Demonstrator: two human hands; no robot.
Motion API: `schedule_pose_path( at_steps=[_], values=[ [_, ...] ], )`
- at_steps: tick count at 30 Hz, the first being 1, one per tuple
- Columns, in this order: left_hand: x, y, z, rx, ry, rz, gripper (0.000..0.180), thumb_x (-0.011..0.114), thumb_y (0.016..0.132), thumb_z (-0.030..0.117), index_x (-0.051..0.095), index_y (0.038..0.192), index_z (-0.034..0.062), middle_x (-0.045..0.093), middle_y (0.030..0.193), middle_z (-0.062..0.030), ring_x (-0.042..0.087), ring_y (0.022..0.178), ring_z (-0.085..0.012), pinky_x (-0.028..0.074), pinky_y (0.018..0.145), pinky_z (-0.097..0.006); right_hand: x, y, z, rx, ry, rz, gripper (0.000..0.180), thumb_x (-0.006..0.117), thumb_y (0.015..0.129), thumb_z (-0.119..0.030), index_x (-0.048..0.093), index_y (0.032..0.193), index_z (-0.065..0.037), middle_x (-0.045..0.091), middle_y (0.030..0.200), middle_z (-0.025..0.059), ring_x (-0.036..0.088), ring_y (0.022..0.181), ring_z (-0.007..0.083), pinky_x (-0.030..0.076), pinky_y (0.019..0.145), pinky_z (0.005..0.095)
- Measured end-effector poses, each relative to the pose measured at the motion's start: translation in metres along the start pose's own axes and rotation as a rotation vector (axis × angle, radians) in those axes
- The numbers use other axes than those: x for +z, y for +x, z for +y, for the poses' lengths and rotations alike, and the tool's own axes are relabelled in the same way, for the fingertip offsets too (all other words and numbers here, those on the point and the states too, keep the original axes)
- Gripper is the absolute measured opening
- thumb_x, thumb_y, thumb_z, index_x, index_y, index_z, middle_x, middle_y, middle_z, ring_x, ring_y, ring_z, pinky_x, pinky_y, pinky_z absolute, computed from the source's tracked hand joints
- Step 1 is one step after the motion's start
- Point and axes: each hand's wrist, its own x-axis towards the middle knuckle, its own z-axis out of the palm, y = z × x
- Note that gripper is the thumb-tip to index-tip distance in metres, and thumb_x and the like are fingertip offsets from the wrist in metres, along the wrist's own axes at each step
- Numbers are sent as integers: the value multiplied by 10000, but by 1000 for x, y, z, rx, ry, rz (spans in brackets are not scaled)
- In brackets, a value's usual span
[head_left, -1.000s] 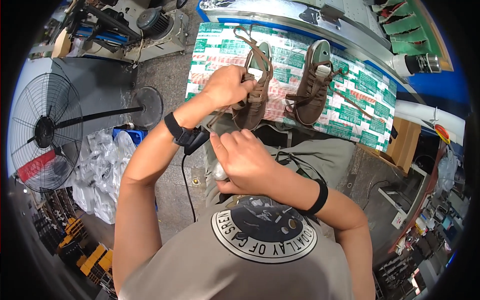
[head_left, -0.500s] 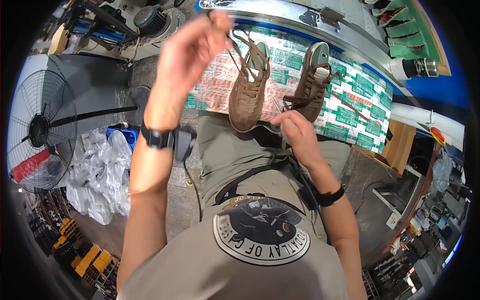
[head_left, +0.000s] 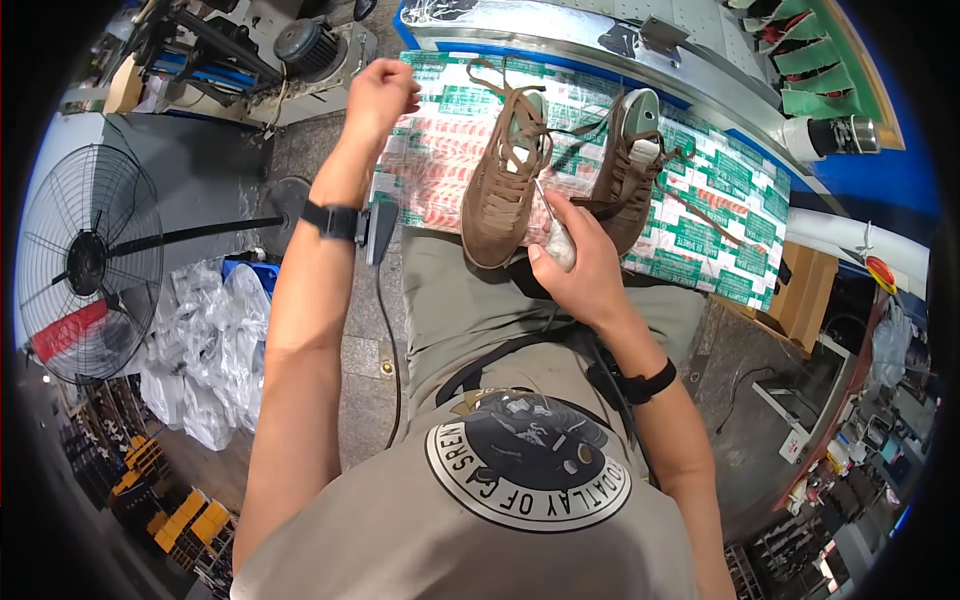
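Currently, the right hand has fingers closed round a pale-handled tool beside a brown shoe; the left hand has curled fingers, contents impossible to tell.

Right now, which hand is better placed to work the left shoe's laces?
Probably the right hand: it holds a thin-tipped tool beside the left shoe; the left hand is farther away.

Got one shoe left, another shoe right, both on a bench
Also got a rail behind the bench, bags off left, a fan even further left, plus a carton by the bench's right end.
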Motion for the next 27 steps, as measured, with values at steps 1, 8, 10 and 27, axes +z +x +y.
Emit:
schedule_pose_path(
  at_steps=[1, 8, 10, 27],
  values=[
    [7, -11, 5, 196, 186, -129, 213, 756, 1033, 171, 708, 1187, 31, 739, 1015, -46, 715, 919, -147, 606, 836, -291, 1, 1, -1, -12, -16, 2, 732, 793, 865, -242, 562, 1499, 45, 680, 1338, 230, 672, 1232, 391, 522, 1075, 450],
    [65, -45, 44, 471, 649, -777, 710, 782, 937, 159, 542, 1604, 193, 378, 1739, -253, 379, 1606, -426, 414, 1248, -479, 4, 11, -11, -124, -106, 88, 772, 820, 832, -297, 577, 1475, 53, 679, 1233, 227, 674, 1134, 422, 544, 994, 486],
    [71, -45, 38, 413, 659, -787, 726, 780, 907, 196, 554, 1597, 188, 357, 1744, -256, 370, 1606, -435, 413, 1256, -477, 7, 12, -9, -125, -119, 75, 776, 823, 829, -298, 578, 1476, 52, 677, 1215, 224, 675, 1114, 420, 546, 984, 487],
    [87, -45, 26, 562, 902, -634, 808, 846, 772, 316, 630, 1547, 246, 369, 1746, -231, 272, 1645, -440, 273, 1332, -551, -41, -36, -33, -68, -603, -77, 788, 851, 780, -345, 621, 1402, 81, 606, 972, 159, 641, 880, 365, 503, 780, 476]
  ],
)
